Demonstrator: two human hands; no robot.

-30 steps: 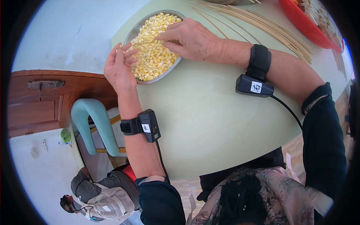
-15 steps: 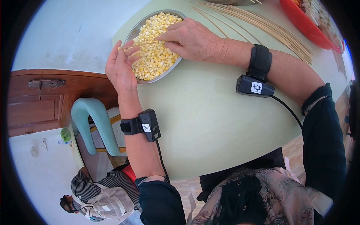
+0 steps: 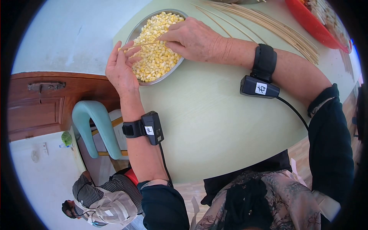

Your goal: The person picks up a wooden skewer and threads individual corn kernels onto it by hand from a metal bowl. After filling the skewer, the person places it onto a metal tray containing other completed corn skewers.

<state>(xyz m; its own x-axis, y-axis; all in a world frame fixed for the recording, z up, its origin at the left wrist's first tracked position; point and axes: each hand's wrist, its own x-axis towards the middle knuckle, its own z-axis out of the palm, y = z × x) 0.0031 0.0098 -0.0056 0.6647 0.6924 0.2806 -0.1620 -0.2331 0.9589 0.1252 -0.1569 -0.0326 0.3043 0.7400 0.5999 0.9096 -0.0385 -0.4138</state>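
A metal bowl (image 3: 181,63) full of loose yellow and white corn kernels (image 3: 159,57) stands at the table's far edge. Over it a thin wooden stick (image 3: 142,45) spans the gap between my hands. My right hand (image 3: 191,40) pinches the stick's right end between thumb and index finger. At the bowl's left rim, my left hand (image 3: 124,69) is turned palm up, its thumb and index finger at the stick's left end and the other fingers loosely curled. Whether a kernel is on the stick is too small to tell.
Many long wooden sticks (image 3: 268,27) lie on the pale green table (image 3: 214,115) at the upper right. Beyond them is a red basket (image 3: 312,27) with pale food pieces. A green chair (image 3: 97,122) and a seated person (image 3: 111,195) are at the left.
Both hands have shifted very slightly left together with the stick. The grip looks the same, and the whole view has moved a little.
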